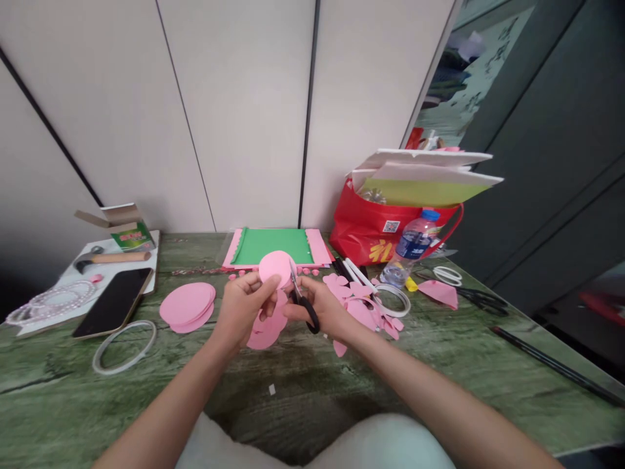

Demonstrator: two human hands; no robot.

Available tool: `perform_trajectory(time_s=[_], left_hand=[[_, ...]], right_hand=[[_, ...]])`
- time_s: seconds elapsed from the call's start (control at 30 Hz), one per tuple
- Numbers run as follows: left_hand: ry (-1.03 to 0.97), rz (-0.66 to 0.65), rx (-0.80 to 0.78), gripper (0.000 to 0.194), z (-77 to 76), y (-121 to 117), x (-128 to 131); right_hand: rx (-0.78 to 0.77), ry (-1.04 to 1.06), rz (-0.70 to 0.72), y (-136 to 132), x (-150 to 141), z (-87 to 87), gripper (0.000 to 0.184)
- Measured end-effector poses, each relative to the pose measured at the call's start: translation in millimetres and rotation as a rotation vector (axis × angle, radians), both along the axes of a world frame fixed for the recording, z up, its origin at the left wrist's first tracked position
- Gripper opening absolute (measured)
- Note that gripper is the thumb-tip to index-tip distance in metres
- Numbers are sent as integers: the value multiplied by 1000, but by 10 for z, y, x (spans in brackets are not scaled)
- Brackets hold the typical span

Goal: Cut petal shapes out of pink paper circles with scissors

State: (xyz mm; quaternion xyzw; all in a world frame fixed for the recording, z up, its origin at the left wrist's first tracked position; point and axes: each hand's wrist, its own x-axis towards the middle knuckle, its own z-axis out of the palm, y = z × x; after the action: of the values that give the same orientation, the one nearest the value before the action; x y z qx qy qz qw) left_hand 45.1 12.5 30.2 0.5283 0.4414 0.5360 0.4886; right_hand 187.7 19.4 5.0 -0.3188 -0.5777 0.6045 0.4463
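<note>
Between thumb and fingers, my left hand (247,301) pinches a pink paper circle (274,268) upright above the table. My right hand (319,306) is closed around black-handled scissors (308,311), whose blades point up at the circle's right edge. Whether the blades are cutting into the paper, I cannot tell. Below my hands lies another pink round paper piece (268,331), partly covered by my left fingers. A stack of pink paper circles (188,306) rests left of my left hand. Pink paper scraps (361,314) are heaped to the right of my right hand.
Behind my hands lies a green sheet (273,245) on pink paper. A red bag (361,225) and a water bottle (413,251) stand at back right. Tape rolls (124,347), a phone (114,303), a hammer (120,258) and beads (53,303) lie left. Another pair of scissors (481,301) lies right.
</note>
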Motion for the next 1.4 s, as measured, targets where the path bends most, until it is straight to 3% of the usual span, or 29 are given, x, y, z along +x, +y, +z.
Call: perform_trajectory(time_s=[0.3, 0.47, 0.73, 1.03, 1.27, 1.4], left_hand=[[146, 18, -26, 29, -239, 195, -32], [166, -27, -130, 30, -362, 209, -26], [149, -73, -149, 28, -442, 192, -18], [140, -77, -178, 26, -453, 172, -39], [81, -121, -271, 26, -421, -10, 27], [68, -78, -273, 20, -403, -79, 47]], right_hand=[[-159, 91, -102, 33, -135, -348, 47], [-146, 87, -110, -42, -161, -440, 44], [-150, 77, -108, -51, -154, -666, 45], [-202, 93, -126, -53, -155, -655, 44], [-225, 118, -90, -256, -131, -535, 41], [-201, 142, -76, -284, -127, -531, 40]])
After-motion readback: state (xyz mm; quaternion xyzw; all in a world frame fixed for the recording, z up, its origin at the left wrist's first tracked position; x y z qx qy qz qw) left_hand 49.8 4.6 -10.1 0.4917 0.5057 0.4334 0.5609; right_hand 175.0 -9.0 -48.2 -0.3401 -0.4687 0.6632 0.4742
